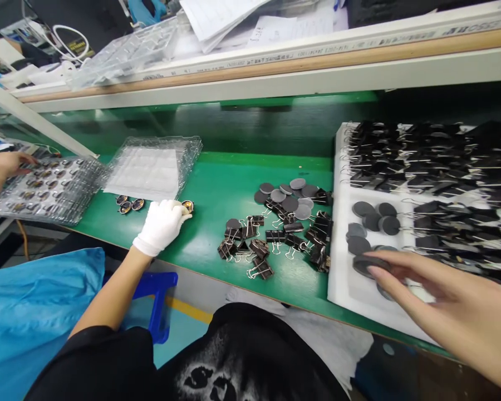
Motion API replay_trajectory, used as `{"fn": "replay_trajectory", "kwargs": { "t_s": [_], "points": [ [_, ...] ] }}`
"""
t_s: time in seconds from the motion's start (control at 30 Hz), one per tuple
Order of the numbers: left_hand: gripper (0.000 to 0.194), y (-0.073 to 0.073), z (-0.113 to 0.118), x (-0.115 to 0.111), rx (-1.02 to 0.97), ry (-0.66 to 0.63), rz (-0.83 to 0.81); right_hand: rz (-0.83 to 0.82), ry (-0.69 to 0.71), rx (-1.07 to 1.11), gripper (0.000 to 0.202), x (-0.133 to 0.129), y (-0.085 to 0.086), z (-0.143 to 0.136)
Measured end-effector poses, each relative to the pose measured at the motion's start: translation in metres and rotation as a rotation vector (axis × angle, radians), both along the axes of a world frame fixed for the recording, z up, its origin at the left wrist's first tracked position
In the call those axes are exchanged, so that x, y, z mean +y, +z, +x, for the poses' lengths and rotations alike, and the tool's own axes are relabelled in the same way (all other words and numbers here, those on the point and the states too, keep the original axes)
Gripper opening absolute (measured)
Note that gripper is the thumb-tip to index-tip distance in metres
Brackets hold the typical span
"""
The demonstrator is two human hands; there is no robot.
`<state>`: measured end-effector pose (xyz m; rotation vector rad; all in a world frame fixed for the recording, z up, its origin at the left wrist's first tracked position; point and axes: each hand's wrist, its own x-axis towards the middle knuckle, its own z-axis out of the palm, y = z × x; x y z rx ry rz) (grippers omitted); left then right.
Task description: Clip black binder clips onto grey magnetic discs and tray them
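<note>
My left hand, in a white glove, is closed on a small round part with a gold-coloured face, over the green table. Several similar round parts lie to its left. My right hand, bare, pinches a dark round disc between thumb and fingers above the white foam tray. More dark discs lie in the tray beside it. Between my hands, black binder clips and loose grey and black discs are heaped on the table.
Rows of black clips fill much of the foam tray. Clear plastic trays with a white sheet stand behind my left hand. At far left, another person's hand touches stacked trays. A shelf edge crosses above the table.
</note>
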<state>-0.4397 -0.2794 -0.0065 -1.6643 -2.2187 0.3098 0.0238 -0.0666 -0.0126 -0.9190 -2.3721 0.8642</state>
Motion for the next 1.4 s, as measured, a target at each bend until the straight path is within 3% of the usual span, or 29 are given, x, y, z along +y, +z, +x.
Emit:
{"fn": "replay_trajectory", "kwargs": {
  "t_s": [0.03, 0.13, 0.2, 0.27, 0.37, 0.5, 0.6, 0.67, 0.8, 0.9, 1.0, 1.1, 1.2, 1.27, 1.4],
  "points": [
    [0.035, 0.006, 0.010, 0.008, 0.018, -0.084, 0.034, -0.144, -0.041, 0.073, 0.015, -0.005, 0.006, -0.011],
    [0.034, 0.027, 0.054, 0.044, 0.076, -0.428, 0.108, -0.616, -0.037, 0.327, 0.029, -0.012, 0.018, -0.046],
    [0.031, 0.041, 0.089, 0.072, 0.102, -0.680, 0.121, -0.831, -0.028, 0.451, 0.035, -0.013, 0.020, -0.065],
    [0.027, 0.052, 0.119, 0.098, 0.105, -0.897, 0.135, -0.935, -0.043, 0.541, 0.036, -0.013, 0.021, -0.077],
    [0.025, 0.061, 0.149, 0.128, 0.088, -1.114, 0.155, -0.994, -0.091, 0.629, 0.034, -0.013, 0.022, -0.085],
    [0.024, 0.066, 0.166, 0.151, 0.148, -1.292, 0.130, -1.197, -0.074, 0.714, 0.033, -0.014, 0.021, -0.088],
    [0.022, 0.069, 0.164, 0.160, 0.172, -1.384, 0.154, -1.232, -0.070, 0.786, 0.034, -0.012, 0.016, -0.088],
    [0.024, 0.070, 0.154, 0.164, 0.107, -1.363, 0.227, -1.201, -0.114, 0.849, 0.035, -0.010, 0.012, -0.088],
    [0.054, 0.064, 0.121, 0.175, -0.123, -1.091, 0.364, -1.197, -0.193, 0.937, 0.049, -0.004, 0.006, -0.086],
    [0.039, 0.054, 0.111, 0.178, -0.173, -0.964, 0.240, -1.215, -0.203, 0.942, 0.043, -0.002, 0.004, -0.087],
    [0.040, 0.042, 0.127, 0.171, -0.156, -0.957, 0.007, -1.193, -0.230, 0.978, 0.035, -0.004, 0.004, -0.091],
    [0.045, 0.027, 0.152, 0.163, -0.112, -0.888, -0.052, -1.173, -0.249, 0.987, 0.031, -0.006, 0.008, -0.095],
    [0.036, 0.013, 0.167, 0.161, -0.110, -0.765, -0.036, -1.181, -0.226, 0.952, 0.029, -0.006, 0.012, -0.096],
    [0.030, 0.009, 0.166, 0.163, -0.160, -0.749, -0.001, -1.195, -0.204, 0.931, 0.029, -0.007, 0.013, -0.094],
    [0.032, 0.020, 0.159, 0.165, -0.432, -0.744, 0.277, -1.221, -0.192, 0.928, 0.021, -0.011, 0.009, -0.092]
  ]
}}
